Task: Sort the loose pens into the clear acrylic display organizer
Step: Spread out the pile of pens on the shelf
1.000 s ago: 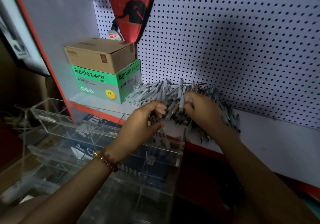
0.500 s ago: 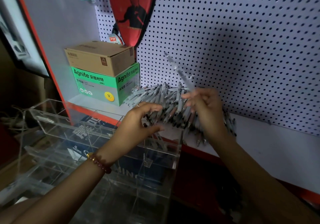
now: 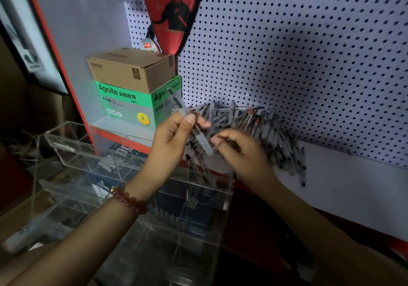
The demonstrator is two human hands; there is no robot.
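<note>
I count two hands on my feed, one left hand (image 3: 170,140) and one right hand (image 3: 240,153), and one pen (image 3: 192,126) raised between them. There is one heap of pens (image 3: 265,128), too many and too blurred for me to number. I see one clear organizer (image 3: 136,175) with at least two leaning pens (image 3: 204,170) inside it. Two boxes are stacked: one brown box (image 3: 130,69) and one green box (image 3: 123,104). I also make out one bead bracelet (image 3: 129,199), one red paddle cover (image 3: 174,9) and one pegboard (image 3: 309,53).
</note>
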